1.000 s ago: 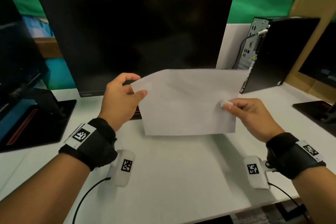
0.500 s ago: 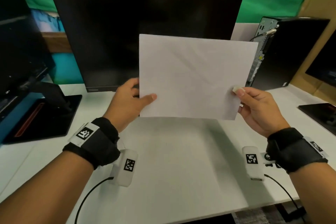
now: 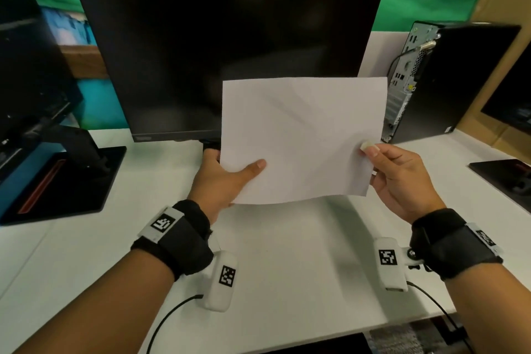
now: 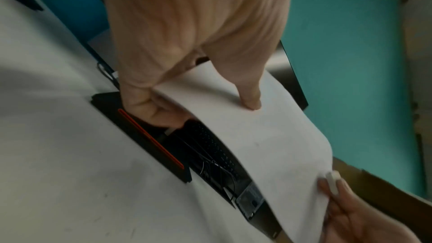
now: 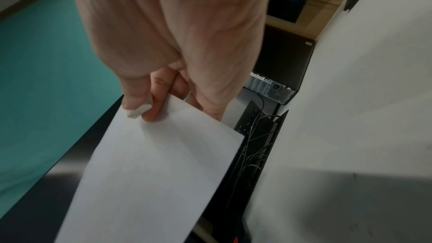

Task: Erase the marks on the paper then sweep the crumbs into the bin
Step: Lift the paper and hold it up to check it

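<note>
A white bench [image 3: 287, 282] carries a dark monitor [image 3: 224, 52]. Above it, the paper [image 3: 301, 138] is held upright: left hand [image 3: 224, 178] pinches its lower left edge, right hand [image 3: 402, 178] pinches its right edge plus a small eraser [image 3: 367, 144]. Crumbs may spill onto the bench, or the eraser may slip out of the shared pinch.

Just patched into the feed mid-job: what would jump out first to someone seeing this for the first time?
A white sheet of paper held up off the desk in both hands, in front of a big dark monitor. The left hand pinches its lower left edge; the right hand holds the right edge with a small white eraser pressed under the thumb. A black computer tower stands at the right, green backdrop behind.
</note>
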`<state>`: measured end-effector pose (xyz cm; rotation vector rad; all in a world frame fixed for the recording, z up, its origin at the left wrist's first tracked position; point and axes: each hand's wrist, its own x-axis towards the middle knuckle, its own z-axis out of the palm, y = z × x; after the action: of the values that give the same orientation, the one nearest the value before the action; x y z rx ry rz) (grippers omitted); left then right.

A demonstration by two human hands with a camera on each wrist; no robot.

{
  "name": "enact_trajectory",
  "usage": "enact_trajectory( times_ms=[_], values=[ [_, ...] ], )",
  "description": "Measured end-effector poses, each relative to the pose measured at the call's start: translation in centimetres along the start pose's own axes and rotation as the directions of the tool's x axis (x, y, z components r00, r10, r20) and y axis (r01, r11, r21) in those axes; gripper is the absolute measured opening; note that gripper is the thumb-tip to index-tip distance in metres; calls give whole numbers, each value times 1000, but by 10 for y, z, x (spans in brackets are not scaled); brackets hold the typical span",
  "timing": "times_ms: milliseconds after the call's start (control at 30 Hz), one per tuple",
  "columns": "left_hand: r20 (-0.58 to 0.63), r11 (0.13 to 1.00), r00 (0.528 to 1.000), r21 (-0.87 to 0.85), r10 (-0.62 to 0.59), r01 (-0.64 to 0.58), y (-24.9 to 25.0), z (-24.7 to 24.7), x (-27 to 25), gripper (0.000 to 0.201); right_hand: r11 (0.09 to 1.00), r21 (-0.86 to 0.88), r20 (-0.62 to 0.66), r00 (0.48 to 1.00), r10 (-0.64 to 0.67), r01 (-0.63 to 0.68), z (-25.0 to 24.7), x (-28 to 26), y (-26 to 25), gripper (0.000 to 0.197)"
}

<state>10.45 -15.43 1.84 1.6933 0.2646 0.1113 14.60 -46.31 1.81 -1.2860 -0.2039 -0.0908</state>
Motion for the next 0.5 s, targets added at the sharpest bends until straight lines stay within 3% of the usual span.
enact_trajectory(
  times_ms=[100, 267, 367, 500],
  values=[
    [-79, 992, 991, 71, 105, -99, -4, 9, -4, 98, 1000, -19, -12, 1000, -1, 1, 0, -2, 1, 21],
    [6, 927, 959, 253, 284, -276, -8, 13, -10, 132, 999, -48, -26, 1000, 12, -13, -4, -5, -1, 24],
    [96, 880, 961, 385, 260, -277, -5, 15, -16, 159, 999, -49, -16, 1000, 13, -14, -3, -6, -2, 17],
    [151, 868, 952, 392, 266, -305, -7, 15, -19, 161, 999, -43, -6, 1000, 2, -2, -4, -6, -3, 16]
  ],
)
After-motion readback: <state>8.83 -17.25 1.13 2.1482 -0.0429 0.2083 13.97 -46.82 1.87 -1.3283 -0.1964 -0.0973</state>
